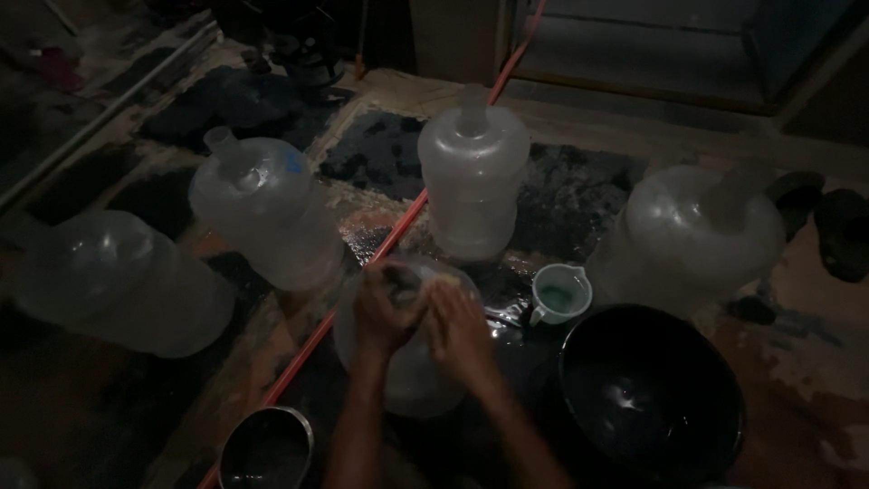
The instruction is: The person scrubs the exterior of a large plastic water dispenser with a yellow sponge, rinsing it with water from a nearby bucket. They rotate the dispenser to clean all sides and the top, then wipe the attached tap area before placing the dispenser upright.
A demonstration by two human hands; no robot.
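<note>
Five clear plastic jugs stand or lie on the dim, wet floor around us. The one we are working on, the near jug (pixel 407 362), sits right in front of us, between the steel pot (pixel 267 448) at lower left and the black basin (pixel 652 398) at lower right. Both our hands are on its top. Our left hand (pixel 385 312) is curled around the upper part near the neck, fingers wrapped close against the plastic. Our right hand (pixel 457 330) lies pressed on the jug's shoulder just beside the left; in this dark we cannot tell whether it holds a cloth or sponge or only rests flat.

Beyond our hands an upright jug (pixel 472 177) stands by itself, with a tilted jug (pixel 262 213) to its left and another jug (pixel 118 281) lying at far left. A fifth jug (pixel 692 235) leans at the right. A small white cup (pixel 561 294) with a handle stands between the near jug and that fifth jug, just above the basin. An orange hose (pixel 389 240) runs diagonally across the floor, passing beside the upright jug and toward the pot.
</note>
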